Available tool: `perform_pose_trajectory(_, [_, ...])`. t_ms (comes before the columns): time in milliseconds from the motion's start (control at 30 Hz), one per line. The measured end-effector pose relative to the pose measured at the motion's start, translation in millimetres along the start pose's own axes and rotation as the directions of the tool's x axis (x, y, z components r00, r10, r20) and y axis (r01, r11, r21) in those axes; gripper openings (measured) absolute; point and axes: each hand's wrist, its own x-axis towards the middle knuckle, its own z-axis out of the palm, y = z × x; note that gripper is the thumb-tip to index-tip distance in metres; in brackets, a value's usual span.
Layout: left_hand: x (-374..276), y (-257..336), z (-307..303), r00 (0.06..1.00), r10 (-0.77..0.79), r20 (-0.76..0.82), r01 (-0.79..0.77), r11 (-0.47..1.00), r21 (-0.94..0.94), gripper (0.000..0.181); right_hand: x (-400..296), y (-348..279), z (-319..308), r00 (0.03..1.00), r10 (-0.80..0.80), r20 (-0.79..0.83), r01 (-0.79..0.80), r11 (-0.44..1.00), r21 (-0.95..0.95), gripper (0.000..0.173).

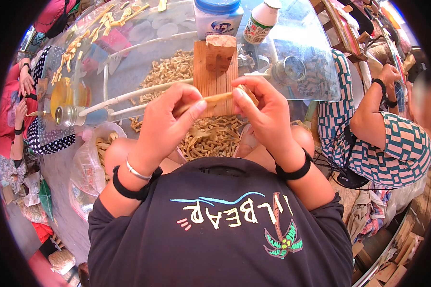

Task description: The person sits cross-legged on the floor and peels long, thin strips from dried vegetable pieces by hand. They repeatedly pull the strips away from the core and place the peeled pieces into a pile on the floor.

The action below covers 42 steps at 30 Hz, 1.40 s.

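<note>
Between my two hands a thin, pale brown dried strip (218, 97) is stretched roughly level, above a wooden board (215, 86). My left hand (172, 118) pinches one end between thumb and forefinger. The other end is held by my right hand (264, 111), whose fingers partly hide it. On the board's far part stands a reddish-brown block (221, 53). Below the board, between my feet, lies a heap of short brown dried pieces (212, 138). More such pieces (172, 70) show through the glass tabletop, left of the board.
A glass tabletop (143, 43) holds a blue-lidded plastic tub (218, 16), a white bottle (262, 21) and long pale strips (106, 21). A plastic sack of pieces (89, 161) stands at left. One person (373, 143) sits at right, another (16, 93) at left.
</note>
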Motion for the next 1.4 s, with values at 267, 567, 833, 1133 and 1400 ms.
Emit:
perform_pose_trajectory(267, [35.9, -19.9, 22.3, 0.981, 0.148, -0.123, -0.097, 0.933, 0.347, 0.015, 24.7, 24.3, 10.2, 0.953, -0.295, -0.067, 0.23, 0.852, -0.47, 0.01])
perform_pose_trajectory(567, [-28.8, -15.5, -18.4, 0.983, -0.182, 0.008, 0.152, 0.793, -0.589, 0.02, -20.5, 0.2, 3.2, 0.968, -0.243, 0.067, 0.248, 0.864, -0.439, 0.032])
perform_pose_trajectory(833, [-61.1, 47.6, 4.2, 0.979, -0.177, 0.097, 0.192, 0.674, -0.713, 0.04, -50.4, -30.3, 45.2, 0.844, -0.416, 0.339, 0.513, 0.809, -0.286, 0.034])
perform_pose_trajectory(1133, [-73.2, 46.7, -14.6, 0.977, -0.125, 0.174, 0.19, 0.881, -0.433, 0.031, -52.3, -66.1, -9.8, 0.959, -0.043, 0.281, -0.169, 0.709, 0.684, 0.029])
perform_pose_trajectory(1400, [-44.4, 63.0, 12.6, 0.919, 0.354, 0.175, -0.36, 0.933, 0.002, 0.023, -86.7, -62.2, 14.4, 0.424, 0.266, 0.866, 0.064, 0.945, -0.321, 0.035])
